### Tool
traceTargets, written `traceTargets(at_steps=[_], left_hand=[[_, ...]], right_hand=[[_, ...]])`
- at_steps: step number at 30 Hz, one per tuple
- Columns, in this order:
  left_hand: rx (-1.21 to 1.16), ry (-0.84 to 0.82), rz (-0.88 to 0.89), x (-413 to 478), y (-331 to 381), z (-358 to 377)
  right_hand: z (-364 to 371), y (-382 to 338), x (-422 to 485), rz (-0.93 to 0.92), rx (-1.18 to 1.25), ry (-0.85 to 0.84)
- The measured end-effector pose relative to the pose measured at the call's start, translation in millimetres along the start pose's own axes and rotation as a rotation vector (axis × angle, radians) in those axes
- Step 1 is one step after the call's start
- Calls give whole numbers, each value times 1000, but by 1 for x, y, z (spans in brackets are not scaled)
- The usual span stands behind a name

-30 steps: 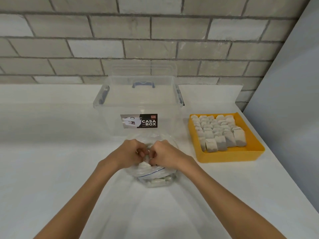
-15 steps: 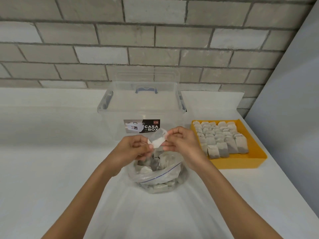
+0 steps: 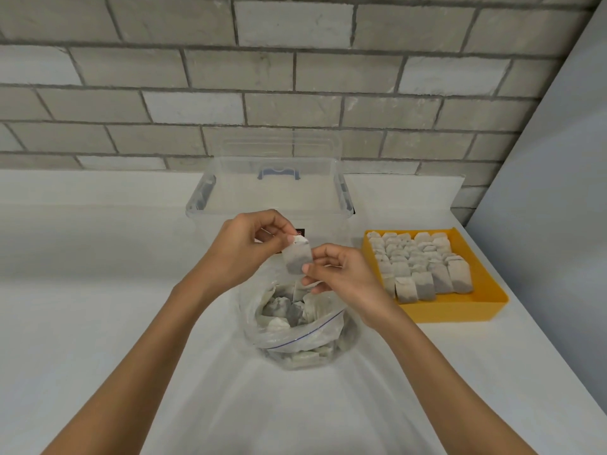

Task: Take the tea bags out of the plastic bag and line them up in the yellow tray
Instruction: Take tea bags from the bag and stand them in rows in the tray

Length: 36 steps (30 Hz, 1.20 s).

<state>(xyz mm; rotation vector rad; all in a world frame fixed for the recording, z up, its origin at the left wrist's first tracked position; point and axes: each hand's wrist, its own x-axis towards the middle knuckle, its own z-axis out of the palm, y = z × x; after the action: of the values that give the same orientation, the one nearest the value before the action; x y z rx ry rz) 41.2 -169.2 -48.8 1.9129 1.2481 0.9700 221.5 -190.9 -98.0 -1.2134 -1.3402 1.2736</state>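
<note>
A single tea bag (image 3: 297,257) hangs in the air above the open plastic bag (image 3: 295,336), which lies on the white table and holds several more tea bags. My left hand (image 3: 243,247) pinches the tea bag's top corner. My right hand (image 3: 341,274) pinches its lower right edge. To the right stands the yellow tray (image 3: 486,307), with several tea bags lined up in overlapping rows inside it.
A clear plastic storage box (image 3: 272,198) with a dark label stands behind my hands, against the brick wall. A grey panel rises along the table's right edge. The white table (image 3: 98,307) stretches bare to the left.
Both hands rose out of the plastic bag's mouth with one tea bag between them. The tea bag now hangs upright above the bag.
</note>
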Motion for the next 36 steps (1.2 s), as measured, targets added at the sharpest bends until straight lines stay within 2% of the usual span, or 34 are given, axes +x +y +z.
traceTargets(at_steps=[4,9,12,16,21,25,30,36], left_hand=[[-66,-12,-5,-2,0,3],[-104,70,-34,-8,-9,0],[37,104,-44,-11,-17,-6],[116,104,-72,-19,-24,-10],[127,110,-105,-26,-31,-12],[106,108,-138,-29,-39,-14],[49,98,-158,-27,-41,-13],[35,30,-101,-12,-20,-5]], right_hand=[[-1,2,0,-28,70,8],[1,6,0,0,33,-17],[8,11,0,53,-206,-102],[25,16,-3,1,-765,-277],[44,19,-4,24,-966,-330],[37,13,-2,3,-923,-324],[9,-11,6,13,-777,-229],[-28,-42,6,40,-700,-140]])
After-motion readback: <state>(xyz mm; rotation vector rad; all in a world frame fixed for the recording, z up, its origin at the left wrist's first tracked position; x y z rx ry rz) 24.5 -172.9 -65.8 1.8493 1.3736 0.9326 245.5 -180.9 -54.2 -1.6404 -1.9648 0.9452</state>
